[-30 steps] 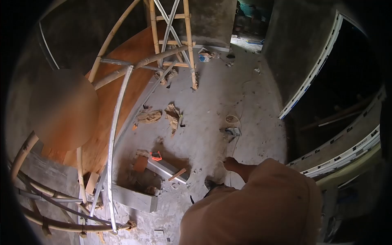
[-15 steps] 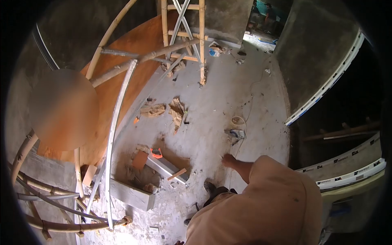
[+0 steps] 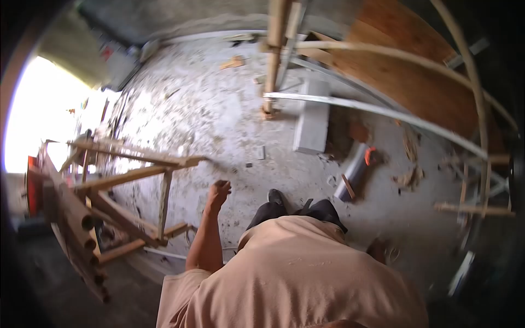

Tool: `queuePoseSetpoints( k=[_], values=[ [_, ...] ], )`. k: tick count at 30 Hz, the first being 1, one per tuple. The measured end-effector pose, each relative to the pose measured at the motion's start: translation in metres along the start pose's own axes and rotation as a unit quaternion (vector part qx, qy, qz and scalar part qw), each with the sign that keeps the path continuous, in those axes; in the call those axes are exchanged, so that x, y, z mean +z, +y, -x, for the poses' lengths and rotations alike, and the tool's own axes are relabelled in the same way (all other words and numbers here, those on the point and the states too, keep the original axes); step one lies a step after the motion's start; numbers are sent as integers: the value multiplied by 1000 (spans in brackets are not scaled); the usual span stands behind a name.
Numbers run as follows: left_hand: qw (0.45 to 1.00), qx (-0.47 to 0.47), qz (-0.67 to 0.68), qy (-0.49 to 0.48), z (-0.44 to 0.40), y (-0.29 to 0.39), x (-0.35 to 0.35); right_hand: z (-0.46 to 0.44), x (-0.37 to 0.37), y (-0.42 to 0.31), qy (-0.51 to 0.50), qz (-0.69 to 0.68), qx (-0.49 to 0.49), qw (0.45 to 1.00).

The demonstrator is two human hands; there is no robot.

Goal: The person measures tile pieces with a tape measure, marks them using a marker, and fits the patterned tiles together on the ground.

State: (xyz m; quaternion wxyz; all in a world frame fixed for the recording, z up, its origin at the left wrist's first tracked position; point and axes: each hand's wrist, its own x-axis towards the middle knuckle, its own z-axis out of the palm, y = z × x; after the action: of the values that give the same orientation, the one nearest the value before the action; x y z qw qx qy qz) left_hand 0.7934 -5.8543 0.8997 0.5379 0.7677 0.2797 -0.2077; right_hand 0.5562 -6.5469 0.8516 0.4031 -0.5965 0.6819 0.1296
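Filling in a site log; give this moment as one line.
left hand: above floor, no held object visible | right hand: not clearly visible | near left hand: wooden frame | ahead: pale block on floor

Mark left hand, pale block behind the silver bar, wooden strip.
Left hand (image 3: pixel 220 188): head view, middle of the hand.
Pale block (image 3: pixel 313 123): head view, on its long face.
Wooden strip (image 3: pixel 348 187): head view, midway along its length.
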Motion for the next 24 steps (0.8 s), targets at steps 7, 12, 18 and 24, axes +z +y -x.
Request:
queuePoseSetpoints(
  k=[7,12,18,24],
  values=[
    [986,17,101,133,-46,10,-95,69,203,-102,-198,425,-403,786],
    [983,-8,56,176,-107,-1,-146,168,316,-268,-274,365,-334,825],
    [970,-118,-10,214,-165,-43,-205,327,527,-469,-318,428,-368,762],
    [927,-323,154,111,-161,-21,-243,531,828,-640,-256,380,-750,477]
  ],
)
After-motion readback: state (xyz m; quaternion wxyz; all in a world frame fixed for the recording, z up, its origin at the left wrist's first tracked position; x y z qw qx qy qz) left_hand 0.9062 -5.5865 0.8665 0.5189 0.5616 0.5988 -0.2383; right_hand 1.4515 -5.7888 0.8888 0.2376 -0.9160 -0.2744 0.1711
